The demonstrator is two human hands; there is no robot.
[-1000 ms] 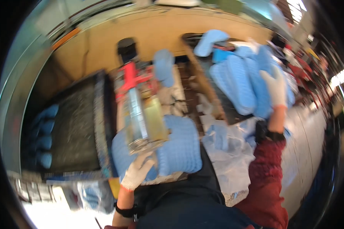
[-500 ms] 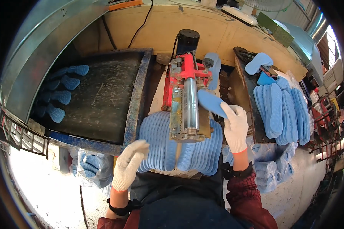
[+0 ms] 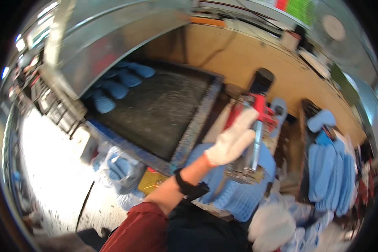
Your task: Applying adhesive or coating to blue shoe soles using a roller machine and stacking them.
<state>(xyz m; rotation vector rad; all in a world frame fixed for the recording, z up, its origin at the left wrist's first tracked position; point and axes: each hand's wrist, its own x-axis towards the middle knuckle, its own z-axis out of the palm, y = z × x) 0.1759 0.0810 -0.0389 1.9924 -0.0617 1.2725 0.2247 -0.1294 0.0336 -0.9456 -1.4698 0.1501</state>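
My left hand (image 3: 233,140), in a white glove, reaches across the left side of a red machine (image 3: 259,105) with a shiny metal roller (image 3: 255,147). Its fingers are stretched out, and nothing shows in them. Below the roller lies a dense row of blue insoles (image 3: 239,203), partly covered by my left hand and the machine. Lower down, in front of the row's right end, is my right hand (image 3: 272,229), also gloved. Motion smears it, so its fingers and anything in them cannot be made out.
On the left, a dark conveyor bed (image 3: 168,105) with a blue frame carries several blue insoles (image 3: 115,88) beside a metal hood (image 3: 126,33). More insoles (image 3: 323,172) are stacked on the right-hand bench. Plastic bags of insoles (image 3: 117,168) stand on the floor.
The view has swung left. My left hand has risen from beside the insole row to the machine. My right hand has dropped back toward me; the insole it held no longer shows.
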